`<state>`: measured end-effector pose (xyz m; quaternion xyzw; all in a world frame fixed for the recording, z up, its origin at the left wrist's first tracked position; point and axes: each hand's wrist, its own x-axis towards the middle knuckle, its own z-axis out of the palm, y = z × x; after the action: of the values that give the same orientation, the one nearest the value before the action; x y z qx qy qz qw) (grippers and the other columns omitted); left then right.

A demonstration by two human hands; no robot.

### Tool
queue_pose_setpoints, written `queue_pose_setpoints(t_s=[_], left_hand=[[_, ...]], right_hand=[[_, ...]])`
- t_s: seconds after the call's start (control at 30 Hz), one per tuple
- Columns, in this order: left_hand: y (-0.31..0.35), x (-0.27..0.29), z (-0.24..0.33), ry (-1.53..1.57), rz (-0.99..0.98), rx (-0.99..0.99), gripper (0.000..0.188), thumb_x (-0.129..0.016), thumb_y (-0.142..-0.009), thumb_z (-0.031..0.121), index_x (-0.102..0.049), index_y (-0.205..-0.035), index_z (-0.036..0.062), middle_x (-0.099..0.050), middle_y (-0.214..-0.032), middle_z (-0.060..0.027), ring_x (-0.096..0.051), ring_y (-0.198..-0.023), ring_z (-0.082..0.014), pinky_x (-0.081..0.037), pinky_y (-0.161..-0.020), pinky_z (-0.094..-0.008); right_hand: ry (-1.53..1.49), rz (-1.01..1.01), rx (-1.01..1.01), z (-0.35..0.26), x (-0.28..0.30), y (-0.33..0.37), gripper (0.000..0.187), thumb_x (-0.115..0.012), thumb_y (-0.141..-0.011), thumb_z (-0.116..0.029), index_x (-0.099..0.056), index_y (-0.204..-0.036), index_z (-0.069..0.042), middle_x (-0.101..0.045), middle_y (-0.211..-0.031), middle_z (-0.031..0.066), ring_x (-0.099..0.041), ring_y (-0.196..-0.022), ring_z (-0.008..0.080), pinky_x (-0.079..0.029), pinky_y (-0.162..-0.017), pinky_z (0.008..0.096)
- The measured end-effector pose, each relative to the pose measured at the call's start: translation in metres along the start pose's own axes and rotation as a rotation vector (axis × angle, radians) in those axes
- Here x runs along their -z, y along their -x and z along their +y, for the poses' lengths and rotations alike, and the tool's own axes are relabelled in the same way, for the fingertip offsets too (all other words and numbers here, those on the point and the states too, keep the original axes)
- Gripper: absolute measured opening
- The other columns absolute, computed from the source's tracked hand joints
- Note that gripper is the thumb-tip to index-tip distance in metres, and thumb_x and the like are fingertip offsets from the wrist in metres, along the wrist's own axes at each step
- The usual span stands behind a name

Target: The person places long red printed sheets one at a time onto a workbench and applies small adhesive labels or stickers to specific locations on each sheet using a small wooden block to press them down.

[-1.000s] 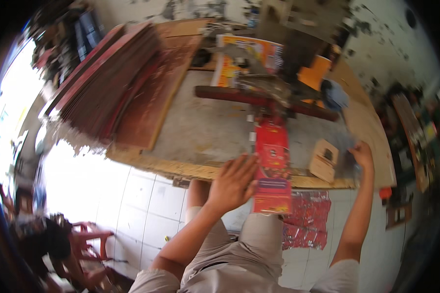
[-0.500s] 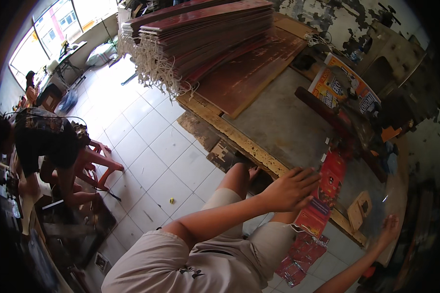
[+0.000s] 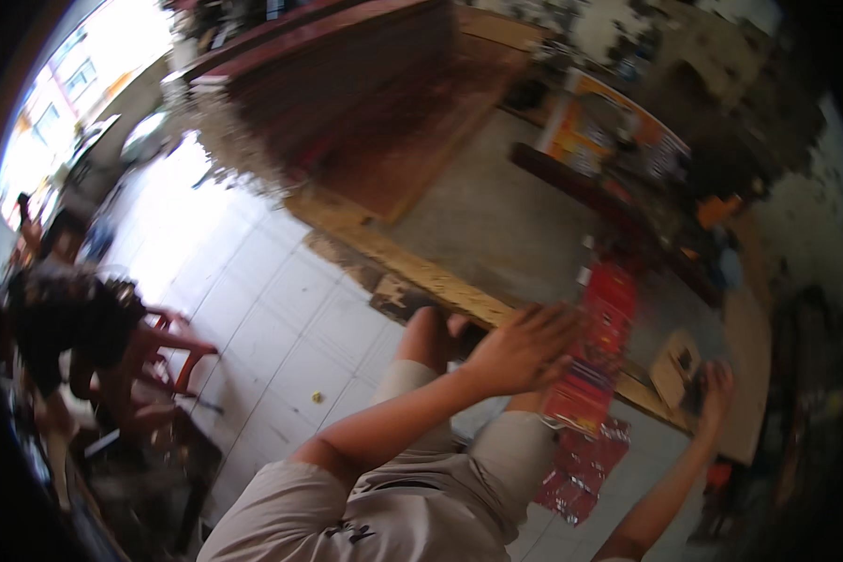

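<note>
My left hand [image 3: 526, 350] reaches over the table's front edge with its fingers stretched out. Its fingertips lie at the left side of a red printed strip [image 3: 607, 320], which hangs over that edge. Whether the fingers press on the strip I cannot tell. My right hand [image 3: 717, 391] is blurred beside a pale wooden block [image 3: 669, 371] at the table's right end. Something dark [image 3: 694, 390] shows between that hand and the block; its kind is unclear. Lower down, below the strip's end, are more red shiny printed packets [image 3: 585, 470].
A tall stack of dark red boards [image 3: 337, 80] with pale strings covers the table's far left. A dark bar [image 3: 590, 199] crosses the table before an orange printed sheet [image 3: 618, 122]. Left, a person [image 3: 75, 309] bends near a red stool [image 3: 183, 361] on the tiled floor.
The view has shifted, blurring the scene. My right hand has moved up and inward to the wooden block. My left hand stays by the red strip. The person at left has raised their head.
</note>
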<state>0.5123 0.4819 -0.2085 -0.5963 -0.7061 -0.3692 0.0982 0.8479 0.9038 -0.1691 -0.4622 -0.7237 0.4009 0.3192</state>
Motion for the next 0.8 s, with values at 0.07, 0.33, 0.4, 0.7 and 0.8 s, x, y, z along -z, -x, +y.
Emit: queue_pose_setpoints(t_s=[0.07,0.33,0.4,0.7,0.8], left_hand=[[0.001,-0.001,-0.004,-0.027,0.032,-0.014,0.059,-0.066,-0.108,0.037,-0.061,-0.160,0.0104,-0.059,-0.168,-0.0126,-0.058,-0.152,-0.0363,-0.046,-0.121,-0.0569],[-0.007,0.015,0.005,-0.139,-0.026,0.012,0.051,-0.064,-0.106,0.030,-0.068,-0.151,0.0066,-0.060,-0.168,-0.0077,-0.058,-0.152,-0.0329,-0.046,-0.121,-0.0540],[-0.009,0.015,0.006,-0.150,-0.023,-0.011,0.051,-0.065,-0.105,0.029,-0.069,-0.150,0.0066,-0.061,-0.168,-0.0076,-0.058,-0.152,-0.0323,-0.046,-0.121,-0.0537],[-0.009,0.020,0.009,-0.126,-0.005,0.001,0.054,-0.061,-0.101,0.022,-0.069,-0.152,0.0068,-0.064,-0.166,-0.0073,-0.059,-0.151,-0.0323,-0.045,-0.122,-0.0522],[-0.009,0.020,0.007,-0.145,-0.005,-0.006,0.051,-0.064,-0.103,0.026,-0.070,-0.150,0.0069,-0.065,-0.163,-0.0084,-0.059,-0.151,-0.0316,-0.045,-0.122,-0.0526]], right_hand=[[-0.001,-0.029,-0.005,-0.001,-0.001,-0.002,0.052,-0.085,-0.104,-0.027,-0.066,-0.147,-0.005,-0.072,-0.141,0.0110,-0.069,-0.127,0.0204,-0.057,-0.102,0.0350],[-0.167,0.000,0.054,-0.045,-0.036,0.012,0.034,-0.083,-0.104,-0.016,-0.071,-0.133,-0.001,-0.079,-0.109,0.0068,-0.070,-0.085,0.0111,-0.053,-0.073,0.0262],[-0.186,-0.010,0.059,-0.040,-0.034,0.015,0.032,-0.081,-0.105,-0.014,-0.071,-0.132,-0.001,-0.080,-0.108,0.0060,-0.070,-0.083,0.0103,-0.051,-0.070,0.0259],[-0.209,-0.082,0.019,-0.038,-0.038,0.029,0.026,-0.080,-0.106,-0.012,-0.071,-0.129,-0.002,-0.080,-0.102,0.0034,-0.068,-0.079,0.0088,-0.049,-0.068,0.0247],[-0.234,-0.085,0.013,-0.044,-0.045,0.034,0.025,-0.080,-0.106,-0.010,-0.071,-0.129,-0.004,-0.079,-0.100,0.0019,-0.066,-0.078,0.0080,-0.048,-0.068,0.0245]])
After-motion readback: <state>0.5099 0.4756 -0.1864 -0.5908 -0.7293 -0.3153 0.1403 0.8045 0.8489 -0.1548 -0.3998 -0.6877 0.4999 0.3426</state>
